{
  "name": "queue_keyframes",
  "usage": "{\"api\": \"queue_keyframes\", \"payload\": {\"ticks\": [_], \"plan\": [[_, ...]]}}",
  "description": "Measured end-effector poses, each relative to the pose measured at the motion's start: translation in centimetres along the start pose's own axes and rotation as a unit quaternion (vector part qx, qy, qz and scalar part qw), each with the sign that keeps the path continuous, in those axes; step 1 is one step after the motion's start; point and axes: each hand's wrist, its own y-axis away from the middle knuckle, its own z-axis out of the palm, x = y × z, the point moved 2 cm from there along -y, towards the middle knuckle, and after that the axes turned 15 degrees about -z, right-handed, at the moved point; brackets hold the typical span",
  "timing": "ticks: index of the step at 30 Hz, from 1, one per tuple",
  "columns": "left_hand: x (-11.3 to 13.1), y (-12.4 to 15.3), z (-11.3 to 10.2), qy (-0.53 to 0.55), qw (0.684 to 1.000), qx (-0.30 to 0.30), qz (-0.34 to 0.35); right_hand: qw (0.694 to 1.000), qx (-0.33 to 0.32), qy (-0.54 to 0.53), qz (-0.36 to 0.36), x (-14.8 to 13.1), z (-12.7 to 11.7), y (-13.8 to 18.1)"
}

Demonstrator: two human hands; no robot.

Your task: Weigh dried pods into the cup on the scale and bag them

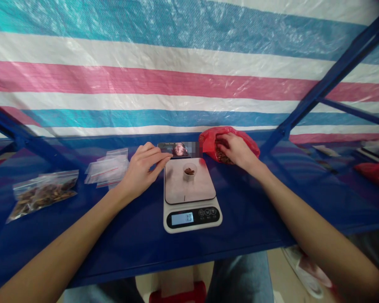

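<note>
My right hand (235,149) reaches into the mouth of a red plastic bag (246,139), its fingers curled on brown dried pieces (223,156); the fingertips are partly hidden. My left hand (147,166) has its fingers stretched forward beside the near left edge of a phone (177,150) with a lit picture, thumb and forefinger tips near each other. Between the hands stands a white kitchen scale (190,213). A small clear cup (189,172) with a few brown pieces sits on its plate. The display appears to read 1.0.
Clear zip bags (106,170) lie in a loose pile left of my left hand. Farther left is a zip bag filled with brown pieces (44,191). Blue metal struts (328,84) flank the blue tabletop (252,214). Striped plastic sheeting (177,80) hangs behind.
</note>
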Motion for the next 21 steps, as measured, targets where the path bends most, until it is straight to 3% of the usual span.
{"api": "queue_keyframes", "payload": {"ticks": [3,7,13,21], "plan": [[-0.4,0.0,-0.2,-0.003,1.000,0.008,0.002,0.998,-0.065,0.007,-0.006,0.6,0.8,-0.5],[-0.8,0.0,-0.4,-0.009,1.000,0.007,-0.017,0.995,-0.089,-0.018,-0.043,0.6,0.4,-1.3],[-1.2,0.0,-0.3,-0.005,0.999,0.005,-0.034,0.983,-0.059,-0.113,-0.133,0.2,-0.3,-1.4],[-1.0,-0.1,-0.2,-0.004,0.999,-0.002,-0.043,0.978,-0.057,-0.090,-0.178,0.4,-0.5,-0.4]]}}
